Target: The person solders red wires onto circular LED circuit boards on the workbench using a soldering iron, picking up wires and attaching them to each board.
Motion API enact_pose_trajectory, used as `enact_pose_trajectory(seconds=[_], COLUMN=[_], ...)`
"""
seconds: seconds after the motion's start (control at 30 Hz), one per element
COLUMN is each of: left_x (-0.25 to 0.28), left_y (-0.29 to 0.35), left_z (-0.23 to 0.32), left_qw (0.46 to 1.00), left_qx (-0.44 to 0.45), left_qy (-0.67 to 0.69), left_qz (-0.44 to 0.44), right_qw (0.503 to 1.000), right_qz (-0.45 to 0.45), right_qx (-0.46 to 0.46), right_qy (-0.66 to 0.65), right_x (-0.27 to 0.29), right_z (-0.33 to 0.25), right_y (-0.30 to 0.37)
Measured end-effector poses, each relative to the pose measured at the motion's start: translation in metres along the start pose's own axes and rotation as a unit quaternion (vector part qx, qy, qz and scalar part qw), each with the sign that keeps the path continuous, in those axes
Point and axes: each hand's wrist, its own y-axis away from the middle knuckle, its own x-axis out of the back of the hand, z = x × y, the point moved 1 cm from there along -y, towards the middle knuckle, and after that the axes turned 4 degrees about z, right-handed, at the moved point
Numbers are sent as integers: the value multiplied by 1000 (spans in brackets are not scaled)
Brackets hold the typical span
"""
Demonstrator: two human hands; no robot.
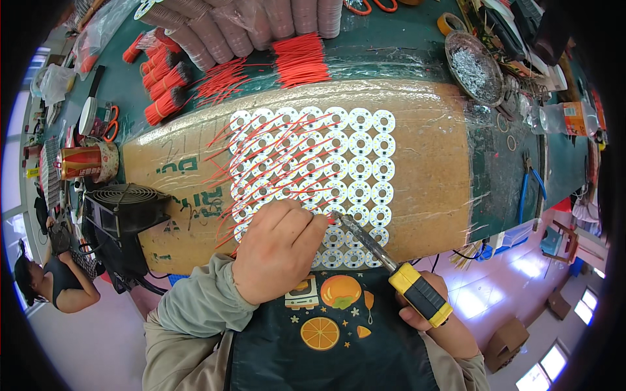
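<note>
While L hand [277, 251] pinches, prob. a red wire, fingertips pressed together on white round LED board panel [313, 176], R hand [433, 316] fist-grips yellow-handled soldering iron [391, 267], tip just beside L fingertips, on taped cardboard [424, 169].

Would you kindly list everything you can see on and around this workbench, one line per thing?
round boards: dozens, white, in a grid on the cardboard
cardboard sheet: one, brown, under clear film, mid-bench
soldered wires: many, red, across the grid's left part
wire bundles: several, red, upper left
loose cut wires: one heap, red, top centre
metal dish: one, grey, upper right
can: one, red, far left
fan: one, black, left edge
pliers: one, blue-handled, right
soldering iron: one, yellow-black handle, tip at the grid
left hand: on the lower boards
right hand: grips the iron's handle
</note>
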Motion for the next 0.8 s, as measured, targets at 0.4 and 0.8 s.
enact_pose_trajectory(seconds=[0.4, 0.8], left_x=[2, 5], left_y=[1, 3], left_z=[1, 7], left_qw=[1000, 999], left_qx=[1, -21], left_qy=[-7, -26], left_qz=[-4, -10], right_qw=[998, 998], right_qz=[-11, -27], right_qx=[3, -3], right_qy=[-55, -52], right_x=[9, 11], right_z=[10, 14], right_y=[15, 21])
